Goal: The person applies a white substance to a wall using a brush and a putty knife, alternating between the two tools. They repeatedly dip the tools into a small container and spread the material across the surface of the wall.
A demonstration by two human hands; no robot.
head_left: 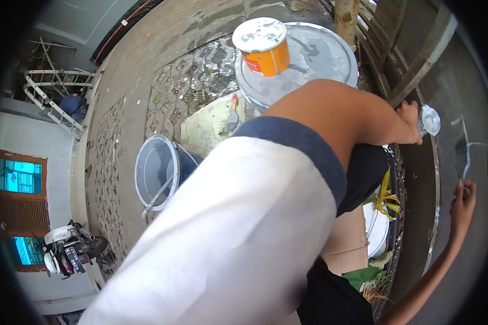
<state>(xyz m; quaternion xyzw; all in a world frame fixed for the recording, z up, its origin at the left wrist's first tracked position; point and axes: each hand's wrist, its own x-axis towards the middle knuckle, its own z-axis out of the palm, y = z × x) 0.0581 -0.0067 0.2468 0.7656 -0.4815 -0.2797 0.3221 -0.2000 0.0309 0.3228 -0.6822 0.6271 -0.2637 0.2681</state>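
My left hand (409, 120), at the end of the white sleeve with a dark cuff, is closed around a small clear cup (430, 120) with white paste in it, close to the grey wall. My right hand (463, 200) grips the handle of a putty knife (461, 143). Its wide flat blade lies against or very near the grey wall (444, 227), and white paste shows along its edge. A white streak (477, 144) marks the wall beside the blade.
An orange and white bucket (267, 54) stands on a large round grey lid (331, 57). A red-handled scraper (233, 116) lies on a pale board (200, 125). Nearby are a grey bucket (141, 168), cardboard (347, 244) and plants (386, 200). A motorcycle (70, 249) and ladder (54, 100) stand farther off.
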